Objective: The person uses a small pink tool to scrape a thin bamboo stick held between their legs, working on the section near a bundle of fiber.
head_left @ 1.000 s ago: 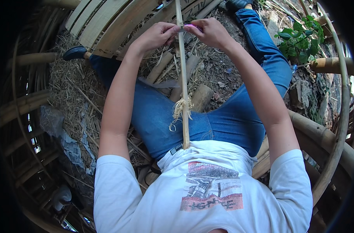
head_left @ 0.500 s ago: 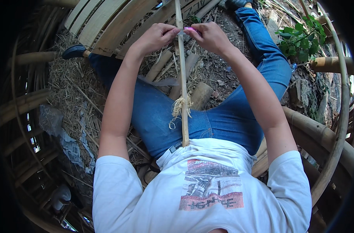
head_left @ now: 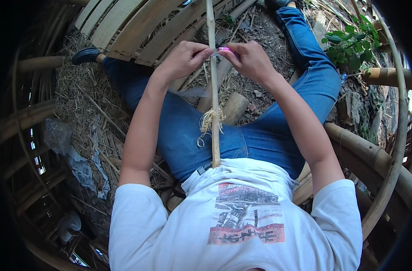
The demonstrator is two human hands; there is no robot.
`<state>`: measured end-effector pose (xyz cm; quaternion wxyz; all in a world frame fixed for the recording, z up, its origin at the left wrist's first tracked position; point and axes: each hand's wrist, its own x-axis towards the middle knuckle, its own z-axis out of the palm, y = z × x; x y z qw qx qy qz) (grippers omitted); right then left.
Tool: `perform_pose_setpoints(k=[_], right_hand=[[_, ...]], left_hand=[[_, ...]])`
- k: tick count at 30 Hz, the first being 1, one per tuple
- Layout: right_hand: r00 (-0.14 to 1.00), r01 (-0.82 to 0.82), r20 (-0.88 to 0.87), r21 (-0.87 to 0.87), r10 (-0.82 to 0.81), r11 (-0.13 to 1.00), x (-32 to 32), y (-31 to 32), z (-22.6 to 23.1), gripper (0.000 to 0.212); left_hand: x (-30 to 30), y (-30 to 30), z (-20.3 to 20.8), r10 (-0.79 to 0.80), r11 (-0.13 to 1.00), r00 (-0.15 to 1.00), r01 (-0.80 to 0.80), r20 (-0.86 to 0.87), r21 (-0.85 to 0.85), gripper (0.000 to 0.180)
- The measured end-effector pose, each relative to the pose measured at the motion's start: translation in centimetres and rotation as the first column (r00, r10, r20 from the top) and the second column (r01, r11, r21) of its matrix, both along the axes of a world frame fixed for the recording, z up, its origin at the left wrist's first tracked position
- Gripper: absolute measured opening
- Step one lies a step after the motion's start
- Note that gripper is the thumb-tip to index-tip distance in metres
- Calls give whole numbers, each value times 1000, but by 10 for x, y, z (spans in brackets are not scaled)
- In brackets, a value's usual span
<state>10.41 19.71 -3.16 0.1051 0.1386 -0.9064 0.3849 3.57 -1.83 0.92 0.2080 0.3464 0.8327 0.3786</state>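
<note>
A long pale bamboo stick runs away from my waist between my legs, its near end against my shirt. On its left side my left hand is closed in a pinch, thumb and fingers close to the stick. Opposite it, my right hand is closed around a small pink object, mostly hidden by the fingers. A thin pale piece crosses the stick between both hands; its kind is unclear. A tangle of pale fibre hangs on the stick lower down. A blurred translucent strip lies beyond my left thigh.
A slatted wooden panel stands at the far left. Cut bamboo pieces lie between my legs. Dry straw and crumpled plastic are to the left. A curved bamboo pole and leafy plant are on the right.
Both hands have come down along the stick toward my body, still pinched at its two sides. The pink object and pale piece have moved with them.
</note>
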Motion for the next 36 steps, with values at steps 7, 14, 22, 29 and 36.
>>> perform_pose_setpoints(k=[7,14,22,29,36], right_hand=[[1000,-4,-14,0,4,1000,7,0,8,33],[1000,-16,26,10,16,1000,6,1,18,32],[996,-15,85,52,11,999,29,-10,23,37],[998,11,56,6,-11,1000,42,-14,14,36],[990,-52,133,-27,55,998,73,-19,15,36]], left_hand=[[9,0,0,34,999,996,-34,-81,2,31],[8,-1,2,18,999,1000,-18,-6,-33,35],[35,-15,-6,34,997,985,-44,168,57,38],[40,-15,-3,23,1000,999,-23,35,6,34],[75,-27,-5,23,998,982,-34,189,51,32]])
